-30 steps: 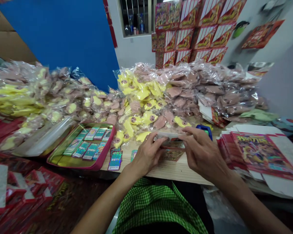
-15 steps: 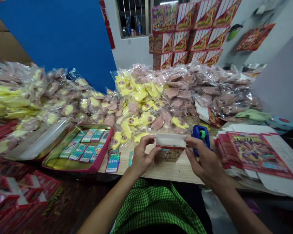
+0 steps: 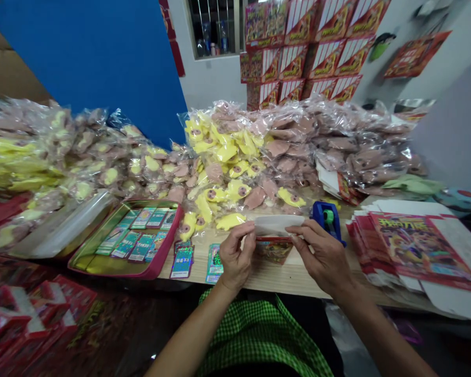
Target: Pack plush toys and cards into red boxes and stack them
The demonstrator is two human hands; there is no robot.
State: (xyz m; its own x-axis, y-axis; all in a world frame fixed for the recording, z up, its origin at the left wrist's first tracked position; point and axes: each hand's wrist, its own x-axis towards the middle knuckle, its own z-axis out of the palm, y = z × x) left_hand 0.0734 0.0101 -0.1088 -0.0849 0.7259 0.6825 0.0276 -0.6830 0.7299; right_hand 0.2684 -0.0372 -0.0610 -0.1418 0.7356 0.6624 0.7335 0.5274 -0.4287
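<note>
Between my hands a small printed cardboard box (image 3: pixel 273 251) is held above the wooden table, its white inner flap (image 3: pixel 272 225) standing up at the far side. My left hand (image 3: pixel 237 256) pinches the box's left edge between thumb and fingers. On the other side my right hand (image 3: pixel 322 254) is closed on the flap's right part, with the thumb near the red fold. Left of my left hand lies a teal card (image 3: pixel 214 263), and farther left a small pile of cards (image 3: pixel 181 261). A blue tape dispenser (image 3: pixel 328 222) stands just beyond my right hand.
A pink-rimmed tin (image 3: pixel 157 268) holding several cards sits on the left. Bagged yellow and pink toys (image 3: pixel 227 152) are heaped along the back. At right lies a stack of flat printed cartons (image 3: pixel 419 246). Red boxes (image 3: pixel 39 309) stand low at left; display boxes (image 3: pixel 302 57) are stacked behind.
My right hand has shifted left, from the box's right corner onto the flap, which now bends. My left hand has moved slightly right, uncovering more of the teal card.
</note>
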